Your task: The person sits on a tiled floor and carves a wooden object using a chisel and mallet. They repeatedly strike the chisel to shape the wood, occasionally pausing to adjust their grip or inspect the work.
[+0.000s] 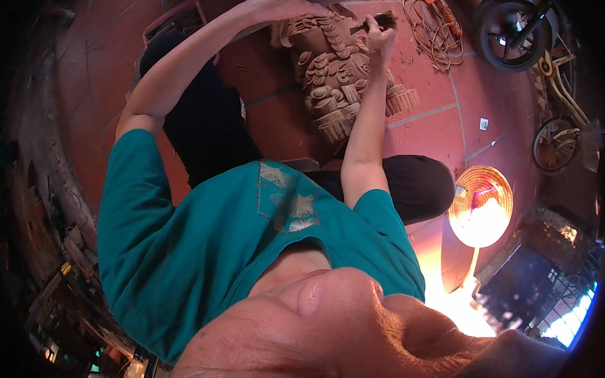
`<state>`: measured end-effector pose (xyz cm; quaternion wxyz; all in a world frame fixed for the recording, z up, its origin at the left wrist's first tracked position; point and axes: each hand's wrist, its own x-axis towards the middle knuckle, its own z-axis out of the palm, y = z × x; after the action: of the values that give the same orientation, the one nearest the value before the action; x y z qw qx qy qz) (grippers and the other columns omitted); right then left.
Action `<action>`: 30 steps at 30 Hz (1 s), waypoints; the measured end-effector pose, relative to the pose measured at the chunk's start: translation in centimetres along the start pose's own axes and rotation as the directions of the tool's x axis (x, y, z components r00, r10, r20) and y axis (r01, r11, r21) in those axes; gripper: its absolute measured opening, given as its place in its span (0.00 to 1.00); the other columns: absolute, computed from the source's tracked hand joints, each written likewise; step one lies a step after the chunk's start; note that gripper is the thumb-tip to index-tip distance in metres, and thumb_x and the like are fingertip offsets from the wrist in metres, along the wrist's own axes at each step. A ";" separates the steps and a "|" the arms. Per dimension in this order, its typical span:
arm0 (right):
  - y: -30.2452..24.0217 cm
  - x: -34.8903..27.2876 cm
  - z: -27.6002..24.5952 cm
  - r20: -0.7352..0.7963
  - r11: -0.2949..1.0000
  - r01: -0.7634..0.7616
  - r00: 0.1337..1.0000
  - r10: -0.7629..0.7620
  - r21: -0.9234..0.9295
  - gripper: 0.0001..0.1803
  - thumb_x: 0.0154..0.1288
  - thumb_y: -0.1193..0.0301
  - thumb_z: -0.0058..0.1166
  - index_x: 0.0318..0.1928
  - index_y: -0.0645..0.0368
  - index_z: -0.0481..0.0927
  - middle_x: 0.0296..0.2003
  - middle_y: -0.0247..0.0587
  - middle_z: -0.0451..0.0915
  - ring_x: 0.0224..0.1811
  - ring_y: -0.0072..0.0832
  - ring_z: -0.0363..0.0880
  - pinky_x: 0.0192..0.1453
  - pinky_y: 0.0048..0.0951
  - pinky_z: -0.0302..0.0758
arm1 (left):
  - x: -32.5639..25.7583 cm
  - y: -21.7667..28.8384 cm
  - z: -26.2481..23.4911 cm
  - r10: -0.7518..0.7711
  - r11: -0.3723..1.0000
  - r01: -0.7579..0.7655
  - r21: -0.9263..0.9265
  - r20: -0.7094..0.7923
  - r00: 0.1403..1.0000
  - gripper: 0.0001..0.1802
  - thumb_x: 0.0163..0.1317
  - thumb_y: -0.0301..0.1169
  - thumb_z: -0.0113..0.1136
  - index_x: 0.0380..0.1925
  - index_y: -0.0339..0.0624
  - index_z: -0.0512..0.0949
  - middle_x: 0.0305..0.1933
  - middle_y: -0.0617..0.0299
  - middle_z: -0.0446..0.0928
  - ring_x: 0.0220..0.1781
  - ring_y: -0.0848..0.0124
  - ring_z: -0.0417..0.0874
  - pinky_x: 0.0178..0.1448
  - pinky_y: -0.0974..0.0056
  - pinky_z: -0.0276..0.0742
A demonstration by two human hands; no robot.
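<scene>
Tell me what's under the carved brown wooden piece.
Red floor tiles show beside the carved brown wooden piece; its underside and whatever lies directly beneath are covered, so I can't tell.

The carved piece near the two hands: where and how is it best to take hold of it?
Probably by the ridged block at the near end of the carved piece, coming from the person's side. That block looks chunky and juts out, while the middle is crowded with raised, rounded shapes.
</scene>
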<state>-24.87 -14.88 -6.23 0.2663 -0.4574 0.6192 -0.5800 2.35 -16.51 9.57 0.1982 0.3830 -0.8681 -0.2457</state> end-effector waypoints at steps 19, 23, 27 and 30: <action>-2.2 -2.5 4.6 0.279 0.962 0.267 0.921 -0.273 0.060 0.22 0.62 0.67 0.72 0.54 0.56 0.81 0.39 0.40 0.88 0.39 0.27 0.87 0.45 0.32 0.82 | -1.8 -0.5 -1.6 0.019 0.985 -0.027 -0.170 -0.049 0.999 0.46 0.58 0.46 0.72 0.72 0.41 0.63 0.58 0.38 0.80 0.61 0.48 0.82 0.64 0.52 0.76; -2.5 -2.7 5.2 0.275 0.949 0.313 0.911 -0.308 0.029 0.22 0.61 0.66 0.72 0.53 0.56 0.81 0.38 0.40 0.88 0.38 0.29 0.88 0.43 0.33 0.83 | -2.0 -0.2 -1.8 -0.004 0.985 0.000 -0.173 -0.021 1.000 0.46 0.58 0.46 0.72 0.72 0.41 0.63 0.58 0.38 0.80 0.61 0.48 0.82 0.63 0.52 0.76; -4.1 -3.1 5.2 0.308 0.888 0.423 0.882 -0.357 -0.181 0.21 0.59 0.65 0.73 0.50 0.57 0.81 0.35 0.42 0.87 0.36 0.33 0.88 0.41 0.34 0.82 | -2.3 0.3 -2.1 -0.047 0.973 0.053 -0.223 0.034 0.998 0.45 0.57 0.46 0.72 0.72 0.42 0.64 0.57 0.39 0.80 0.61 0.48 0.82 0.63 0.52 0.76; -5.0 -3.6 5.8 0.319 0.902 0.413 0.878 -0.358 -0.125 0.20 0.58 0.63 0.73 0.47 0.57 0.81 0.34 0.44 0.87 0.35 0.36 0.88 0.39 0.35 0.81 | -2.4 -1.0 -1.3 0.028 0.995 -0.034 -0.097 -0.056 0.998 0.45 0.57 0.46 0.72 0.71 0.41 0.65 0.58 0.39 0.80 0.61 0.48 0.82 0.64 0.52 0.76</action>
<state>-17.01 -14.09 -3.24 0.1877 -0.6747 0.5220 -0.4869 5.11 -15.55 9.66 0.2442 0.3659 -0.8552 -0.2741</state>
